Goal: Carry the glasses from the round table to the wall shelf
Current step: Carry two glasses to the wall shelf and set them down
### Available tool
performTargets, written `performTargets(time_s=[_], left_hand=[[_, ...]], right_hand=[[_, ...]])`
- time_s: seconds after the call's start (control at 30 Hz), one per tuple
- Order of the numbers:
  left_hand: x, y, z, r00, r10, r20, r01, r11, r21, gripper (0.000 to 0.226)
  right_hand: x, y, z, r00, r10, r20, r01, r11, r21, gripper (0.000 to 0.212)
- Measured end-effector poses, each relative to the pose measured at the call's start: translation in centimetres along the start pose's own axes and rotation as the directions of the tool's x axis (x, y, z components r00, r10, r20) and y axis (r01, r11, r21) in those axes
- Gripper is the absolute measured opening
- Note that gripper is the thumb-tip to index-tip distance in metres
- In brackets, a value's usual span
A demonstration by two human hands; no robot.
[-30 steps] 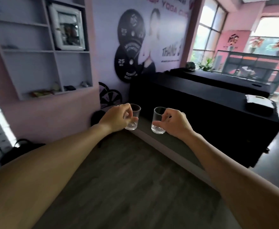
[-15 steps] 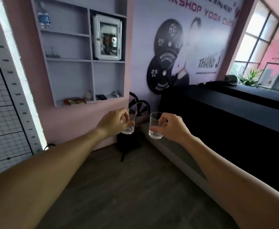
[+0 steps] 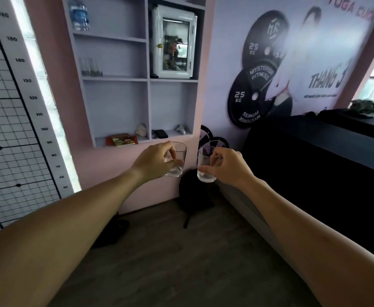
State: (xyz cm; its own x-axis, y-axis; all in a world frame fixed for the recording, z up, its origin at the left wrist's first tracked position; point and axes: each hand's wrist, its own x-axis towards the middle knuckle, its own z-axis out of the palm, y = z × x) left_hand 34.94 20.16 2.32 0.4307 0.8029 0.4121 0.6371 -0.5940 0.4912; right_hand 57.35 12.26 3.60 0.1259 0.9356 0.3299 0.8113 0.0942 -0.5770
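My left hand point(image 3: 154, 162) grips a small clear glass point(image 3: 177, 161), held upright in front of me. A second clear glass point(image 3: 205, 166) is held the same way in my right hand point(image 3: 228, 168). Both glasses hang in the air just below the bottom edge of the lilac wall shelf point(image 3: 115, 79). Several clear glasses point(image 3: 90, 67) stand on the shelf's middle left board. The round table is out of view.
On the shelf are a water bottle point(image 3: 79, 14), a white glass-door cabinet point(image 3: 174, 42), a red box point(image 3: 121, 140) and small items. A black counter point(image 3: 314, 156) runs along the right. A black bag point(image 3: 192, 196) lies on the floor below the shelf. A height chart point(image 3: 15, 107) covers the left wall.
The view has swung left and nearer to the wall shelf, which now fills the upper middle. Both hands keep their glasses at the same spacing.
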Motion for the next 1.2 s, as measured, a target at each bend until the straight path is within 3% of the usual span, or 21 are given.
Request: performTargets(time_s=[0.4, 0.67, 0.97, 1.2], left_hand=[[17.4, -10.1, 1.3, 0.984, -0.142, -0.106, 0.157, 0.976, 0.149, 0.031], [25.0, -16.1, 1.3, 0.959, -0.188, -0.211, 0.215, 0.97, 0.112, 0.028], [29.8, -25.9, -1.3, 0.94, -0.206, -0.273, 0.258, 0.951, 0.171, 0.032], [37.2, -36.6, -9.7, 0.923, -0.134, -0.361, 0.217, 0.955, 0.2, 0.031]], right_hand=[[24.1, 4.8, 6.5, 0.99, -0.128, 0.065, 0.124, 0.99, 0.073, 0.04], [35.7, 4.7, 10.6, 0.975, -0.192, 0.11, 0.177, 0.976, 0.13, 0.04], [45.1, 1.4, 18.9, 0.95, -0.277, 0.146, 0.249, 0.951, 0.186, 0.041], [57.9, -8.1, 24.5, 0.933, -0.348, 0.092, 0.322, 0.921, 0.219, 0.038]])
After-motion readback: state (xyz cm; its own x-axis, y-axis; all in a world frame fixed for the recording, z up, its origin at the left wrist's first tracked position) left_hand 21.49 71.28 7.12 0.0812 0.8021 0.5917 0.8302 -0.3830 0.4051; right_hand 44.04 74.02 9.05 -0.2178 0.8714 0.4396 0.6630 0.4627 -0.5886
